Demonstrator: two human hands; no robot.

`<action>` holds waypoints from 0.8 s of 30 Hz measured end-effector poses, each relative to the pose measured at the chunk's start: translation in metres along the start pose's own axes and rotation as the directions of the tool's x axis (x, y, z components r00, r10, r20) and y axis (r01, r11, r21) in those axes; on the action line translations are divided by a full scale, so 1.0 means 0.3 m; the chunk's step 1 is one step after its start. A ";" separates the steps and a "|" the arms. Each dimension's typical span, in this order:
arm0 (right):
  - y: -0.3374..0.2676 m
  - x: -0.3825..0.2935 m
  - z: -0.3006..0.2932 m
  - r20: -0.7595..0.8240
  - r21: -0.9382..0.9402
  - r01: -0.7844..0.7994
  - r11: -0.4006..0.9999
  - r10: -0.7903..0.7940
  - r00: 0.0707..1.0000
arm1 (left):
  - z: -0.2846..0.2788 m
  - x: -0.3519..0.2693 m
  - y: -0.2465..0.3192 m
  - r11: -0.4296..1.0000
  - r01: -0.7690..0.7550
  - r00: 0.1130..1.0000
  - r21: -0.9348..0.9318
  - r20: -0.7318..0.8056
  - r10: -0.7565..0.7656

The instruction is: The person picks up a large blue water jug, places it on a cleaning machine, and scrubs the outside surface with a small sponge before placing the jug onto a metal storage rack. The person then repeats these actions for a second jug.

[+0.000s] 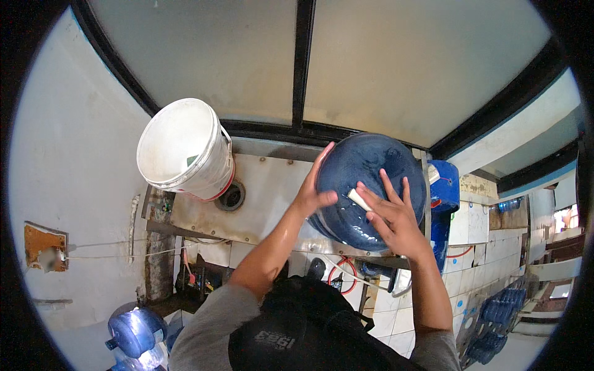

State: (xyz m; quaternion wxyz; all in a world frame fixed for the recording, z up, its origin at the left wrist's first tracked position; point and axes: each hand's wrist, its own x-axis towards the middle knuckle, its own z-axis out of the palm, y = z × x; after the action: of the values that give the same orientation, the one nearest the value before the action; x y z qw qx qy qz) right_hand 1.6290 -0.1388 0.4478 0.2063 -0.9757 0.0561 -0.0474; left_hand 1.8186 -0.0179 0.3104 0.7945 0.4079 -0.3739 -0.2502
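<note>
A large blue plastic water jug [343, 162] stands on the metal counter [269, 185], its wet, rounded end facing up. My left hand [314, 191] rests against the jug's left side, thumb and fingers apart. Under the fingers of my right hand [392, 214] a small cream-coloured pad [359, 200], perhaps a sponge, is pressed on the jug's top surface; its exact grip is partly hidden. To the left, a white plastic bucket [204, 162] stands by the counter's drain hole [232, 196], with a small green piece inside.
A framed glass pane [260, 60] rises behind the counter. Blue plastic containers [443, 188] stand at its right end. A red hose [355, 278] lies below the counter edge. More blue jugs [137, 331] are at lower left and on the floor at far right.
</note>
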 end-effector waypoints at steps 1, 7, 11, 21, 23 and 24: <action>-0.001 -0.005 -0.001 0.012 -0.001 0.024 1.000 -0.024 1.000 | -0.013 0.034 0.003 0.996 0.065 0.997 -0.057 0.046 -0.062; -0.029 0.019 0.063 -0.110 0.063 -0.137 0.989 0.143 0.984 | 0.040 -0.007 -0.016 0.993 0.074 0.994 -0.092 -0.072 -0.081; 0.025 0.079 0.063 -0.137 0.158 -0.187 0.970 0.209 0.968 | 0.181 -0.158 -0.074 0.995 -0.025 0.942 0.095 -0.331 0.055; 0.007 0.068 0.024 0.013 0.116 -0.117 0.986 0.116 0.993 | -0.042 0.276 -0.121 0.559 0.812 0.583 -0.168 0.267 -0.767; 0.007 0.073 0.027 -0.001 0.115 -0.121 0.986 0.122 0.993 | -0.042 0.252 -0.120 0.621 0.716 0.691 -0.318 0.203 -0.693; 0.012 0.071 0.029 0.003 0.115 -0.130 0.985 0.130 0.991 | -0.030 0.240 -0.116 0.643 0.663 0.735 -0.384 0.170 -0.656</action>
State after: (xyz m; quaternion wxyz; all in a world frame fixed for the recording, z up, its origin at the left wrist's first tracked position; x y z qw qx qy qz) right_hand 1.6507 -0.1413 0.4398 0.2644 -0.9564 0.1173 -0.0390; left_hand 1.8654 -0.0830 0.3060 0.7139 0.3332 -0.1428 -0.5991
